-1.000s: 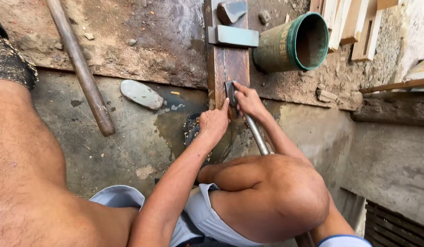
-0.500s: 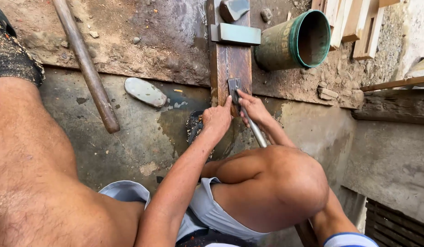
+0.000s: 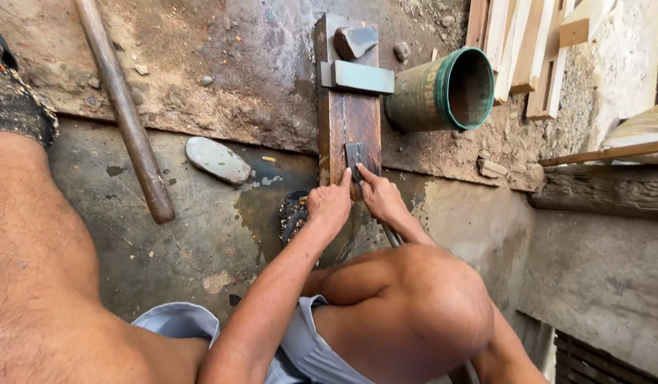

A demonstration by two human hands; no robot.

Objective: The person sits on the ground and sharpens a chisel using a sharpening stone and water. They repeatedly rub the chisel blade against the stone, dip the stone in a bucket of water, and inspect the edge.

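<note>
Pressing under both hands' fingers [image 3: 360, 173], the blade [image 3: 354, 153] lies on the plank [image 3: 350, 117].

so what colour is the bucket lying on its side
Green bucket, with a brighter green rim; head view shows it.

metal blade [image 3: 355, 158] | dark, flat | lying on wet wooden plank [image 3: 347, 117]

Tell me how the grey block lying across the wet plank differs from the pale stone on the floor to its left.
The grey block is straight-edged and rectangular; the pale stone is rounded and oval. The block lies crosswise on the wet plank, beyond both hands; the stone rests on the bare concrete floor, near the wooden handle. Neither is being touched.
</note>
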